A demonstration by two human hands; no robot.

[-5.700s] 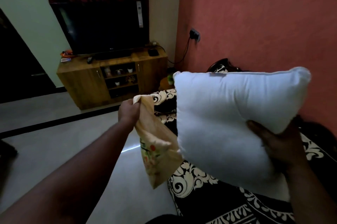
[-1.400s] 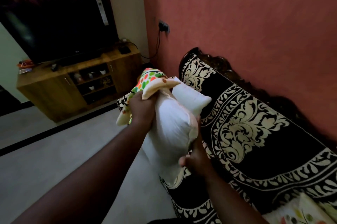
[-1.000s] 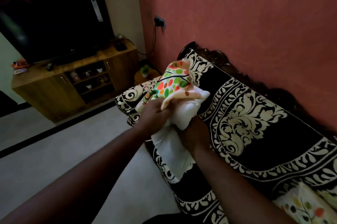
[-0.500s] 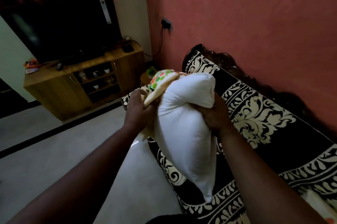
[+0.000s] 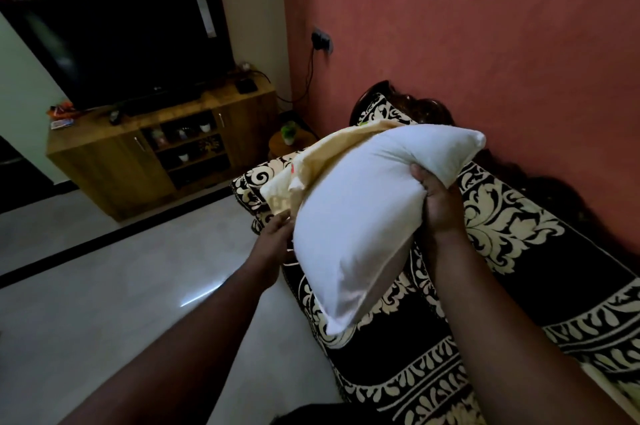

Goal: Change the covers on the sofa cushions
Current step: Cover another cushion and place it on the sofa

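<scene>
A bare white cushion [image 5: 356, 213] hangs in the air above the sofa seat, tilted with one corner down. My right hand [image 5: 436, 203] squeezes its upper right corner. A cream cover [image 5: 311, 165] with a coloured print lies bunched over the cushion's far upper left edge. My left hand [image 5: 277, 234] grips the lower edge of that cover, beside the cushion's left side. How far the cushion sits inside the cover is hidden.
The sofa [image 5: 519, 286] with a black and cream patterned throw runs along the red wall on the right. A wooden TV cabinet [image 5: 121, 161] with a television [image 5: 121, 47] stands at the back left. A small plant [image 5: 288, 134] sits beside the sofa. Pale floor [image 5: 104, 286] lies to the left.
The cushion has swung up and flatter. My right hand shifted to its upper right corner. My left hand dropped lower along the cover's edge, and the cover spread further over the cushion's top.
</scene>
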